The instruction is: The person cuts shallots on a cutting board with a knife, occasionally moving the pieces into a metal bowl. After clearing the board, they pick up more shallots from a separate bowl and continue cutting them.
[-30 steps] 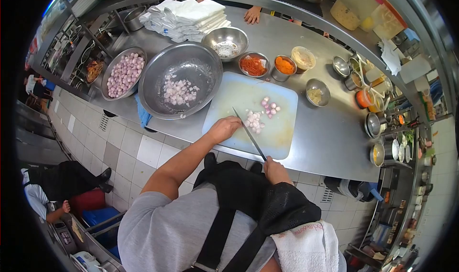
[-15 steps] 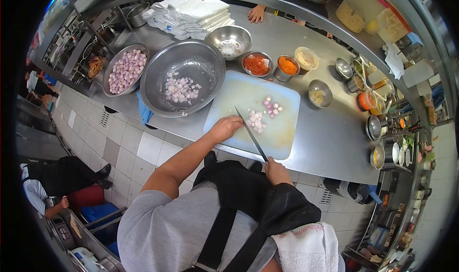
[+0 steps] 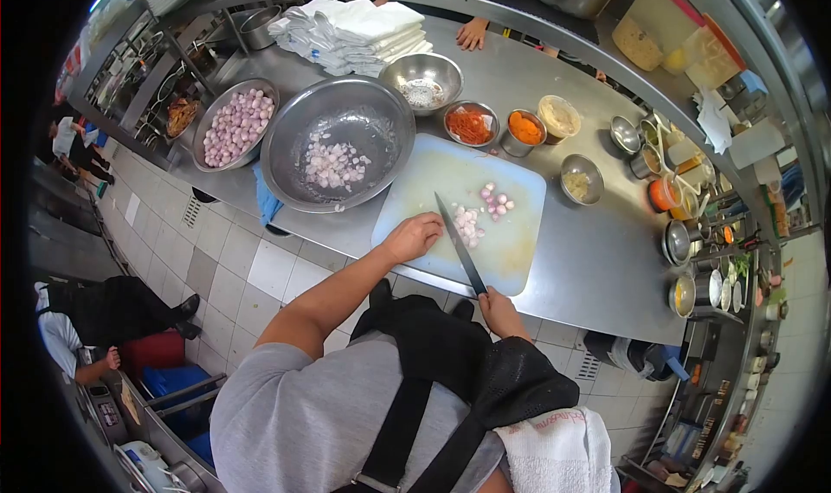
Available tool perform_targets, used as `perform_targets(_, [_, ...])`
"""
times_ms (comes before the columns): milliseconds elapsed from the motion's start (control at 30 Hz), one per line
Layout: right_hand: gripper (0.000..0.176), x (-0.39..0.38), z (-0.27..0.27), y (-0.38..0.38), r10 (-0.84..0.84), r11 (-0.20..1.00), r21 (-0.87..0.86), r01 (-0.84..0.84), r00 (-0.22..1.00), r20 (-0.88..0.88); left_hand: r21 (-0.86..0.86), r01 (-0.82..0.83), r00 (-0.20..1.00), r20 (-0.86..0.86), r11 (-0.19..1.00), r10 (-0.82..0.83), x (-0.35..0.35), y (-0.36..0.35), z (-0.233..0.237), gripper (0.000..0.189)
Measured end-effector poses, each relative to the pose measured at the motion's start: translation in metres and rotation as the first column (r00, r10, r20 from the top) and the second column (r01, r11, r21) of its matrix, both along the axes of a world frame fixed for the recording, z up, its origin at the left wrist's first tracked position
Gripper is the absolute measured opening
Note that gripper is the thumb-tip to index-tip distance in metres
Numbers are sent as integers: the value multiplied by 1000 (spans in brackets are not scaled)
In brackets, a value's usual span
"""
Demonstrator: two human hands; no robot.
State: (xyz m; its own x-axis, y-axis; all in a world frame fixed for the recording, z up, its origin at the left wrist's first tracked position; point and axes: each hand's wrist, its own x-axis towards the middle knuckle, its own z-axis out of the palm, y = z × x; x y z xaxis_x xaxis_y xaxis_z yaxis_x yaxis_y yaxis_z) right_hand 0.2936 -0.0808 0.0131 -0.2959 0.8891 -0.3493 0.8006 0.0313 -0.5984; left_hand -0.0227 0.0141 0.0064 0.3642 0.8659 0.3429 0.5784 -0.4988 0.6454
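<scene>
My right hand (image 3: 504,313) grips the handle of a long kitchen knife (image 3: 459,244), whose blade slants across a pale cutting board (image 3: 407,181). Left of the blade, my left hand (image 3: 414,237) rests on the board with curled fingers; what they may hold is hidden. Chopped shallots (image 3: 468,226) lie in a pile along the right side of the blade. Several whole peeled shallots (image 3: 496,200) sit a little farther back. Beside the board stands a large metal bowl (image 3: 286,168) with cut shallots (image 3: 333,164) at its bottom.
At the left a bowl (image 3: 205,155) holds many whole shallots. White plastic bags (image 3: 346,30) are stacked behind. Small bowls of orange shreds (image 3: 468,125) and yellowish paste (image 3: 578,184) stand behind and right of the board. Another person's hand (image 3: 473,33) rests at the far edge.
My left hand shifts slightly and its fingers sit a little farther from the blade. The knife stays in my right hand, its blade turned slightly. The view has shifted a little.
</scene>
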Motion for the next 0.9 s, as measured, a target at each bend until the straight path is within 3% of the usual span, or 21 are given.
perform_targets(200, [33,3,-17,-16,-75,997,1,75,997,-23,64,-46,997,-60,997,50,3,0,-2,13])
perform_targets(267, [32,2,-17,-17,-84,996,-2,84,996,2,-87,-185,982,12,979,186,10,-2,1,21])
perform_targets(467, [28,-10,1,-26,-80,996,53,77,995,55,-186,-280,959,-4,942,284,25,-7,-5,29])
perform_targets(567, [27,-12,-2,-29,-81,994,84,76,996,48,-268,-259,950,104,928,295,30,-5,-10,30])
perform_targets(700, [25,-12,1,-27,-60,997,48,57,997,45,-375,-234,951,103,897,292,22,-13,10,31])
perform_targets(767, [25,-13,-1,-28,-70,997,39,68,996,56,-172,-255,965,15,952,261,13,-16,15,24])
perform_targets(800, [26,-13,-2,-28,-75,997,33,73,995,72,-173,-253,966,14,952,259,11,-15,16,24])
perform_targets(867, [25,-13,-6,-29,-74,997,40,71,994,76,-8,-80,997,2,997,80,7,-12,16,15])
perform_targets(900, [25,-13,-5,-29,-70,997,51,66,994,81,-10,-81,997,3,997,81,7,-9,12,15])
